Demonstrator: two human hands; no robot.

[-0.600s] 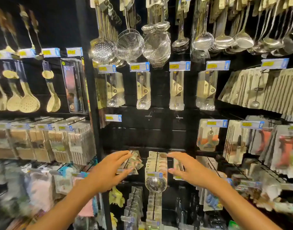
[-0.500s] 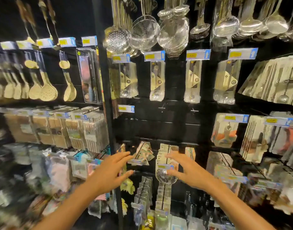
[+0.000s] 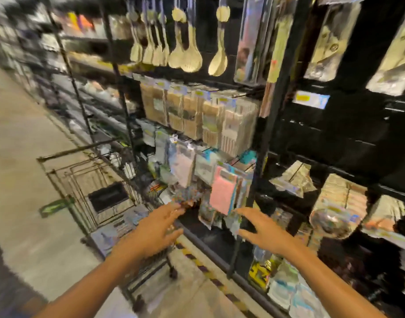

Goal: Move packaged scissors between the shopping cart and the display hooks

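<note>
Hands empty: left hand (image 3: 154,228) and right hand (image 3: 263,230) hover spread beside shopping cart (image 3: 98,193), fingers wide. Blur hides any scissors packs. Best reach down into cart, pinching one pack's card top.

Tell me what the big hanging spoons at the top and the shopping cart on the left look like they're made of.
The hanging spoons look like pale wood or bamboo with a matte finish, judging by the cream-tan colour and lack of glare; light plastic is possible given the blur. The shopping cart looks like dark coated metal wire: thin open grid bars with a dull sheen.
</note>
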